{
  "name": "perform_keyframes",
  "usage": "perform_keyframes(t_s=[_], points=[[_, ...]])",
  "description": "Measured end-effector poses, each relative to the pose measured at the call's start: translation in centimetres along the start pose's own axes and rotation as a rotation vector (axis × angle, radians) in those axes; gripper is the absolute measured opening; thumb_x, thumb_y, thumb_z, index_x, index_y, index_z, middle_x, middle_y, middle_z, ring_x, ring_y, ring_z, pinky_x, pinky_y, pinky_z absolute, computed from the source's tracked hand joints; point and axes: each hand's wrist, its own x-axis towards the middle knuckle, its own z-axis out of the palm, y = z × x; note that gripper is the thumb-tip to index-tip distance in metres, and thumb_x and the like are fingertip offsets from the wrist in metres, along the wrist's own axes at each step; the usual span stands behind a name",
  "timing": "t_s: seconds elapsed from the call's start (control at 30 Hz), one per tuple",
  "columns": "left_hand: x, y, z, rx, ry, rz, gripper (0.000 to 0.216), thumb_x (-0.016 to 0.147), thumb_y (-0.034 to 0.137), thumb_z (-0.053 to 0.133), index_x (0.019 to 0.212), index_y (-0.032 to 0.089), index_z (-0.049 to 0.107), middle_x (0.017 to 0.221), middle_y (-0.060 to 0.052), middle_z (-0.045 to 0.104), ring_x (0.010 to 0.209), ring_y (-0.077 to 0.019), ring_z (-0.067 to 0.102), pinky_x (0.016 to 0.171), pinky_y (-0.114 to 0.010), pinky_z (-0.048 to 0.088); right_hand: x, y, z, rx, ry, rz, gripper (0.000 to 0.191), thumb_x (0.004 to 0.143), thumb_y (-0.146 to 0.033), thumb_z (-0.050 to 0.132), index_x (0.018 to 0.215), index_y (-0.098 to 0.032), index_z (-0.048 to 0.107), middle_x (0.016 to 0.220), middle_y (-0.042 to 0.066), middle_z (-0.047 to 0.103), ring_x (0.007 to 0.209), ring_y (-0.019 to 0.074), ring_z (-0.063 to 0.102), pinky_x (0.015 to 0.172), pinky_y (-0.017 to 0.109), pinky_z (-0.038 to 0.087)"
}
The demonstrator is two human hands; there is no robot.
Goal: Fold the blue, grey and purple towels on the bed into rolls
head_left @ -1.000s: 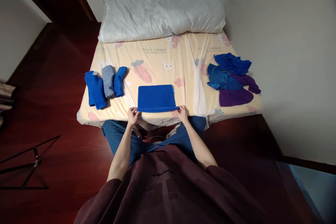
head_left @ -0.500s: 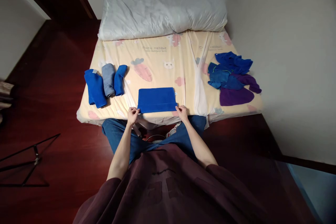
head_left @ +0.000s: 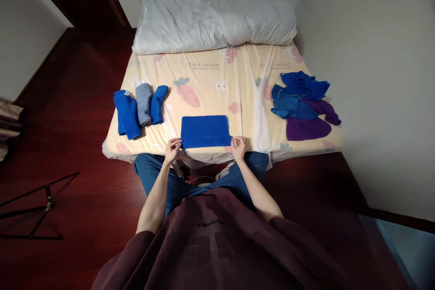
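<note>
A blue towel (head_left: 205,127), folded into a flat rectangle, lies at the front edge of the bed, with a narrow strip turned over along its near side. At the strip's left end, my left hand (head_left: 172,149) has its fingers closed on the corner. My right hand (head_left: 239,148) pinches the opposite end, thumb and forefinger together at the right corner. To the left lie a rolled blue towel (head_left: 128,115), a rolled grey towel (head_left: 144,105) and a narrower blue roll (head_left: 158,105).
On the bed's right side is a loose heap of blue cloths (head_left: 302,86) and purple cloth (head_left: 306,129). A pale quilt (head_left: 217,9) covers the far end of the patterned bed sheet (head_left: 207,88). A black stand's legs (head_left: 47,206) rest on the floor at left.
The view has shifted slightly, so everything appears a little further right and lower. My fingers have changed position slightly at both towel corners; the towel's shape looks the same.
</note>
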Motion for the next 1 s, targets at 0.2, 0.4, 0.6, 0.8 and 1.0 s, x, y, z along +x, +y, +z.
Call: perform_keyframes(t_s=[0.2,0.4,0.6,0.8,1.0], points=[[0.3,2.1,0.0,0.313,-0.152,0.179,0.037,0.093,0.045,0.063,0.122,0.026,0.075,0.141,-0.006,0.065,0.13,-0.0305,0.052,0.116,-0.051,0.04,0.1,-1.3,-1.9,-0.211,-0.436,-0.389,0.037,0.092,-0.028,0.06,0.127,-0.022,0.071,0.139,0.008,0.067,0.131,0.0272,0.056,0.115,0.045,0.043],[0.3,3.5,0.7,0.625,-0.314,0.202,0.065,0.082,0.018,0.062,0.146,0.027,0.059,0.155,-0.004,0.054,0.135,-0.0356,0.046,0.114,-0.055,0.037,-0.1,-0.6,-1.1,-0.341,-0.456,-0.364,0.05,0.088,-0.018,0.057,0.137,-0.021,0.066,0.149,0.006,0.06,0.135,0.0275,0.054,0.115,0.048,0.042],[0.4,4.2,1.7,0.668,-0.218,0.178,0.067,0.081,0.007,0.052,0.145,0.023,0.061,0.15,-0.005,0.058,0.133,-0.0344,0.049,0.111,-0.053,0.041,0.3,-0.5,0.1,-0.296,-0.367,-0.287,0.05,0.08,-0.008,0.055,0.126,-0.02,0.073,0.137,0.006,0.069,0.125,0.0257,0.062,0.113,0.045,0.048],[-1.9,2.4,0.0,0.511,-0.235,0.166,0.063,0.081,0.007,0.05,0.139,0.027,0.065,0.141,-0.003,0.066,0.129,-0.0286,0.054,0.113,-0.047,0.045,-1.9,0.9,-2.1,-0.088,-0.364,-0.226,0.037,0.083,-0.015,0.055,0.112,-0.022,0.076,0.122,0.007,0.076,0.113,0.0246,0.068,0.098,0.044,0.059],[-2.1,0.4,0.1,0.202,-0.06,-0.01,0.037,0.092,0.032,0.056,0.124,0.021,0.071,0.117,-0.011,0.071,0.114,-0.0269,0.062,0.103,-0.044,0.053,-1.0,1.6,-0.8,0.121,-0.319,0.074,0.029,0.084,-0.033,0.062,0.105,-0.016,0.072,0.094,0.01,0.076,0.081,0.0227,0.07,0.072,0.035,0.061]])
